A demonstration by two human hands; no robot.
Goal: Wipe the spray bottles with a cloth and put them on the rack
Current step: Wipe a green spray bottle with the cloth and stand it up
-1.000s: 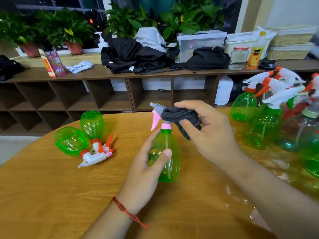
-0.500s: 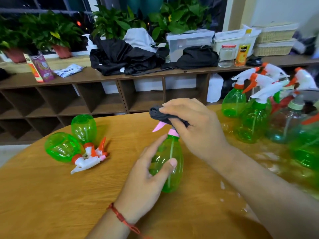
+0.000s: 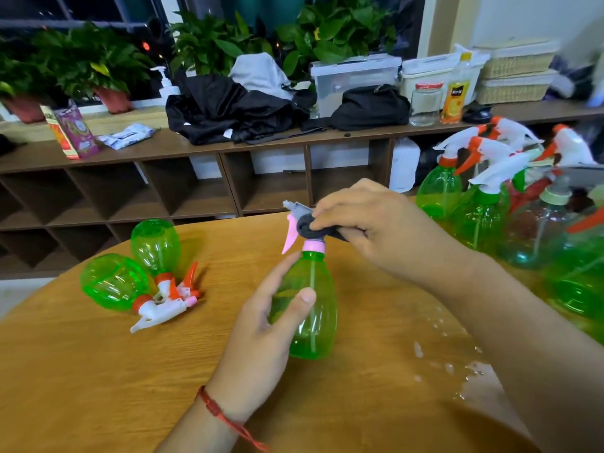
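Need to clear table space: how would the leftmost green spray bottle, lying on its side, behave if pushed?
Probably light: the leftmost spray bottle looks empty. Its rounded body might roll, but its white trigger head, resting on the table against the neighbouring bottle's, would likely make it pivot instead.

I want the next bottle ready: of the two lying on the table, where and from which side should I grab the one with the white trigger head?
Probably its round green body, from above and the left. It lies on its side, base pointing away, and that flank has bare table. Its white trigger head is crowded against the second lying bottle.
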